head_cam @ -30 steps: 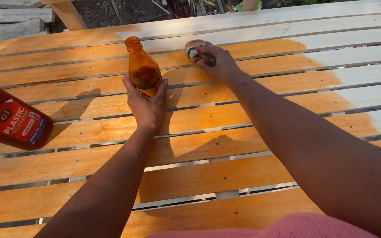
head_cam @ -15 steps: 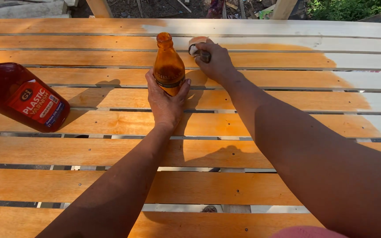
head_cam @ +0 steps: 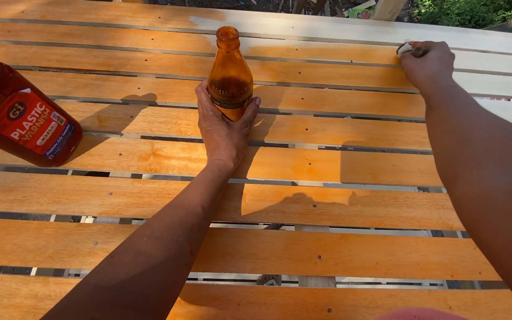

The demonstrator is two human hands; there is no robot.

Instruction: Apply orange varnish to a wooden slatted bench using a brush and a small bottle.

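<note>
So it's outdoors, sunny, and the surface (head_cam: 303, 166) is a run of long wooden slats with gaps, mostly stained orange, bare pale wood along the far right. A big dark red jug (head_cam: 19, 115) with a red rectangular label lies on its side at the left edge. The left hand (head_cam: 223, 127) is wrapped around the base of an upright amber glass bottle (head_cam: 230, 71), no cap on it. The right hand (head_cam: 429, 65) is way off right, fingers pinched on a small stained rag (head_cam: 405, 48) pressed against a far slat.
</note>
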